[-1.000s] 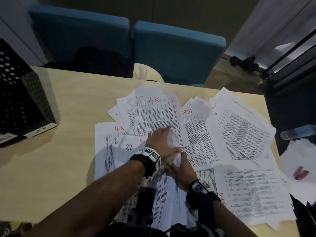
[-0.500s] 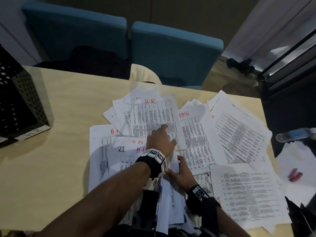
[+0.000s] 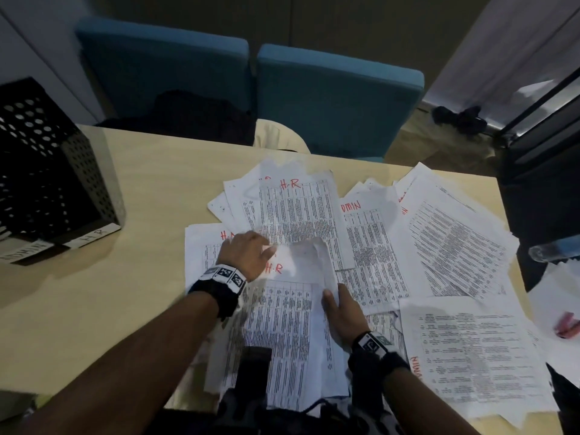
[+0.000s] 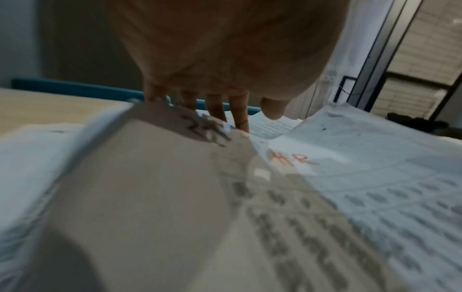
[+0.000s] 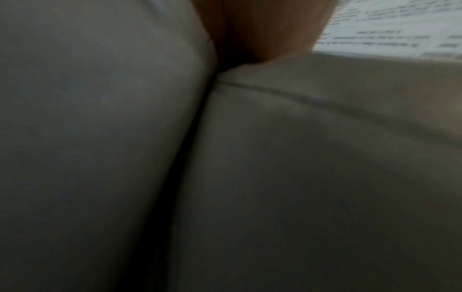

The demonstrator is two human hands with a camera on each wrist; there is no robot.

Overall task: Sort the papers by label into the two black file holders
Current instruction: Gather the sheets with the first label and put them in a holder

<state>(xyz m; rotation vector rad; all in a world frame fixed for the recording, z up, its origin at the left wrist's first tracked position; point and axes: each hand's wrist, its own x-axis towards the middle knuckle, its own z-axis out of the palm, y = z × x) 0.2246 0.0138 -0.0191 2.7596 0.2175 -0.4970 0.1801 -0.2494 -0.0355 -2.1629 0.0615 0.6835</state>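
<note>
Papers (image 3: 361,246) spread over counter (image 3: 125,189). Left hand (image 3: 248,254) flat, fingers straight on H.R sheet (image 3: 292,296). Right hand (image 3: 343,312) pinches that sheet's lifted edge.

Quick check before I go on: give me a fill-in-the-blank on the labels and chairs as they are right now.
1. The file holder strips read ADMIN and ____.
2. The sheet under the left hand bears a red ____ label.
3. The chairs behind the table are ____.

Missing: H.R; H.R; blue
</note>
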